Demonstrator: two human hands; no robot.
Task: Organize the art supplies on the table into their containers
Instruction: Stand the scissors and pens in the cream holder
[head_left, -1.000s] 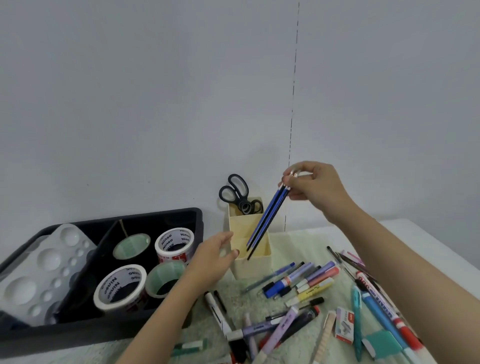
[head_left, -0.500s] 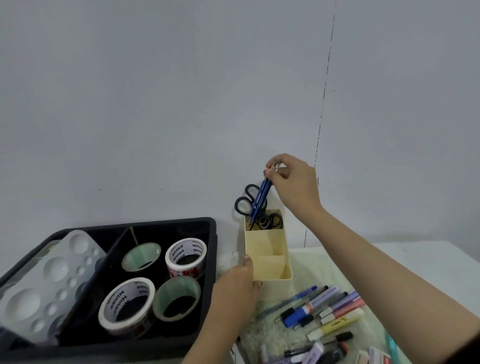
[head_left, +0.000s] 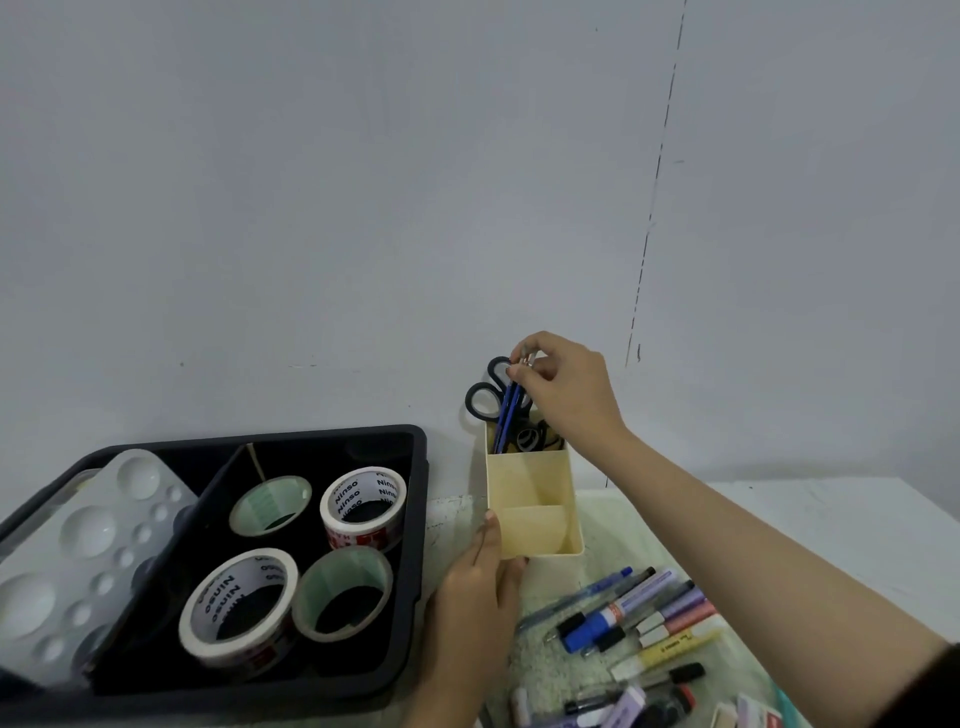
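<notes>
A cream pen holder (head_left: 535, 525) with three compartments stands at the table's back. My right hand (head_left: 563, 387) pinches the top ends of a few blue pencils (head_left: 506, 415), whose lower ends reach down into the holder's far compartment, beside black scissors (head_left: 485, 397). My left hand (head_left: 480, 582) grips the holder's near left corner. The two nearer compartments look empty. Loose pens and markers (head_left: 634, 618) lie in a heap on the pale green mat in front of the holder.
A black tray (head_left: 415, 519) at the left holds several tape rolls (head_left: 363, 506) and a white paint palette (head_left: 88, 545). A grey wall rises right behind the holder. White tabletop (head_left: 831, 519) shows at the right.
My right hand carried the blue pencils from in front of the holder to the far compartment and lowered them in. My left hand shifted down to the holder's near left corner. The camera tilted up.
</notes>
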